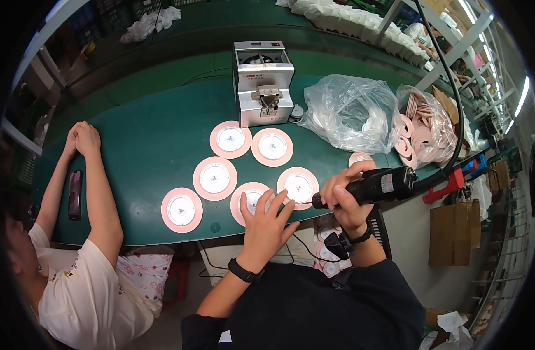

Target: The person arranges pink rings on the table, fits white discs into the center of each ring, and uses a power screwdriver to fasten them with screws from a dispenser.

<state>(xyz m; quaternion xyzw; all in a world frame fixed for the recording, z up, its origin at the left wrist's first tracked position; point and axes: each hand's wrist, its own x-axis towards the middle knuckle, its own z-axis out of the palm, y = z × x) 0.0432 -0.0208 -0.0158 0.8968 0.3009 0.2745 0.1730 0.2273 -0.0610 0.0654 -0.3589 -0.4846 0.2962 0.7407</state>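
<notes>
My right hand (350, 201) is wrapped round a black electric screwdriver (379, 186), whose thin bit points left at a pink-rimmed disc (301, 177) with a white round centre. My left hand (264, 227) has its fingers spread, over the lower right part of another such disc (239, 199) and close to the bit. Whether its fingertips press on either disc, I cannot tell. Several more of these discs lie flat to the left and behind, among them a far one (272, 147) and a near left one (182, 210). Part of one disc (359, 157) shows behind the screwdriver.
A silver machine (264, 81) stands at the back of the green table (145, 151). Right of it lie a clear plastic bag (349, 111) and a bag of pink rings (422, 134). The screwdriver's cable hangs from above. At left, another person's hands (84, 139) rest near a phone (75, 195).
</notes>
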